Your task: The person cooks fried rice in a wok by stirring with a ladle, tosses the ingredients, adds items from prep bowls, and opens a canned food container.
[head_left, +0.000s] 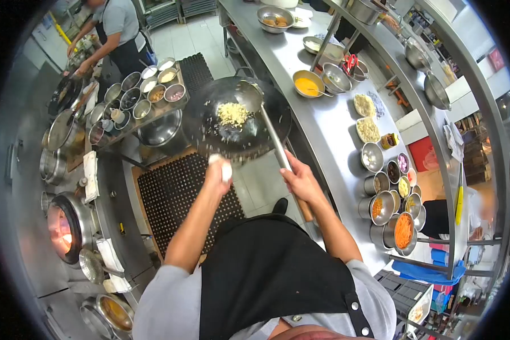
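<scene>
My left hand [216,173] is closed round a white cloth [226,170] at the near rim of a large dark wok [209,107], which hangs over the floor between the counters. Chopped pale yellow food [233,115] lies in the wok, with small bits scattered about it. My right hand [300,180] is wrapped round the long handle of a ladle [273,133]. Its wooden end points down toward my apron, and its round bowl rests inside the wok, right of the food.
On the right, a steel counter [328,122] holds a bowl of orange liquid [308,84] and several ingredient pots. Seasoning pots [131,80] stand at the left. A burner [62,229] glows at lower left. A co-worker [116,34] stands at upper left.
</scene>
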### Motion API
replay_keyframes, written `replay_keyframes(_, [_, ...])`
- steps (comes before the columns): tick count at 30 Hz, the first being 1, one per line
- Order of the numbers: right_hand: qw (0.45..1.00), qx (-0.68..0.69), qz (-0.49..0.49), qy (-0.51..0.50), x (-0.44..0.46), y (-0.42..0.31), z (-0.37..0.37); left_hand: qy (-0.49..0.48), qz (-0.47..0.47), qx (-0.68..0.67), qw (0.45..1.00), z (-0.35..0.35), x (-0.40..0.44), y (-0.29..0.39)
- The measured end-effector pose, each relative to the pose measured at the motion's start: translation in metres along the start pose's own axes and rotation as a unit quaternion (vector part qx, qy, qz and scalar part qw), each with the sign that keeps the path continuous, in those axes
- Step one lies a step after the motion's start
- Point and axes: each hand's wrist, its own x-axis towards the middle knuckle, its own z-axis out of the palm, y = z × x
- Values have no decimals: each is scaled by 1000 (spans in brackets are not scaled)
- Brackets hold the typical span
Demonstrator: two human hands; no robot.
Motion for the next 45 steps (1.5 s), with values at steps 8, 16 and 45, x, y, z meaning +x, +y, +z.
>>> replay_keyframes(8, [986, -143, 49, 71, -32, -42, 8, -89, -26, 10, 996, -51, -53, 16])
replay_keyframes(16, [993, 9, 117, -8, -36, -2, 72, -2, 71, 138, 988, -66, -89, -12])
replay_keyframes(45, [951, 52, 109, 283, -89, 115, -358, 63, 55, 42, 996, 38, -98, -108])
